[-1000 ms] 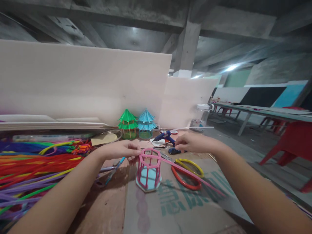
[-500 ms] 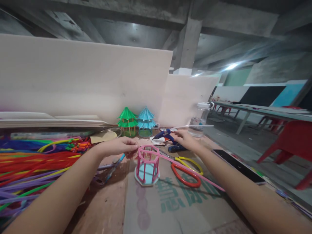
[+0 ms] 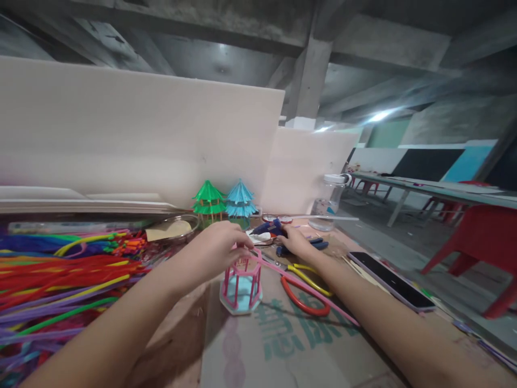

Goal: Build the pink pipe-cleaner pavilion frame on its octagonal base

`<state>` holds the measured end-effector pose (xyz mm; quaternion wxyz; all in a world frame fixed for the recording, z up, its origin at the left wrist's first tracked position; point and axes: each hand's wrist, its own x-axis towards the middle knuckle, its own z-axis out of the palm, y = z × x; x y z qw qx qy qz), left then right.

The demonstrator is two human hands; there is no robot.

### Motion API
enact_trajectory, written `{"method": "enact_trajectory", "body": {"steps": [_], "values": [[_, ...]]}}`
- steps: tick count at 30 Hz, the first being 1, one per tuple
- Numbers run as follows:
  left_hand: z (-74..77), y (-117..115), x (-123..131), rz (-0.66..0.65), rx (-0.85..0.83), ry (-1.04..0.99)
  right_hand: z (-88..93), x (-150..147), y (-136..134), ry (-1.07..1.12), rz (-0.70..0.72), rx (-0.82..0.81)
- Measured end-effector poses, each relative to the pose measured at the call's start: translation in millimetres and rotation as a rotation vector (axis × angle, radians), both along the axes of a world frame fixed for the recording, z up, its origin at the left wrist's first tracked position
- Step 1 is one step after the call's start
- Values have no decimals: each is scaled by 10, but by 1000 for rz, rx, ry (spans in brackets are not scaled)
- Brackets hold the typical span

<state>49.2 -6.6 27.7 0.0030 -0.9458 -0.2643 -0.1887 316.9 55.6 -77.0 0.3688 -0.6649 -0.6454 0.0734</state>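
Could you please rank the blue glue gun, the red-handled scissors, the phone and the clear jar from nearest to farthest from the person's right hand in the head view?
From the right hand:
1. Blue glue gun, under the fingertips, just left.
2. Red-handled scissors, below the hand, beside the forearm.
3. Clear jar, behind and to the right.
4. Phone, far right on the table.

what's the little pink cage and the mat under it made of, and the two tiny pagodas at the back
Pink cage: looks like fuzzy pipe cleaner bars on a pale blue base, probably foam or card; a long pink strand trails off it. Mat: brown cardboard, matte, with printed green characters. Green pagoda and blue pagoda: roofs seem ribbed like folded paper or sticks; too small to be sure.
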Motion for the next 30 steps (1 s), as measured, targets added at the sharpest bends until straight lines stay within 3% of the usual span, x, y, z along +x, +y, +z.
{"method": "enact_trajectory", "body": {"steps": [6, 12, 15, 19, 25, 30], "values": [[-115, -15, 40, -28, 101, 59, 133, 101, 14, 187, -5, 51], [-151, -12, 104, -90, 166, 111, 480, 159, -234, 314, 45, 91], [-144, -29, 118, -66, 168, 100, 681, 132, -485, 323, 126, 60], [-102, -73, 104, 46, 78, 78, 889, 122, -750, 280, 355, -63], [-21, -96, 64, 78, -40, 58, 916, 212, -764, 317, 553, -184], [2, -71, 17, 52, -24, 17, 896, 182, -815, 231, 531, -301]]}}
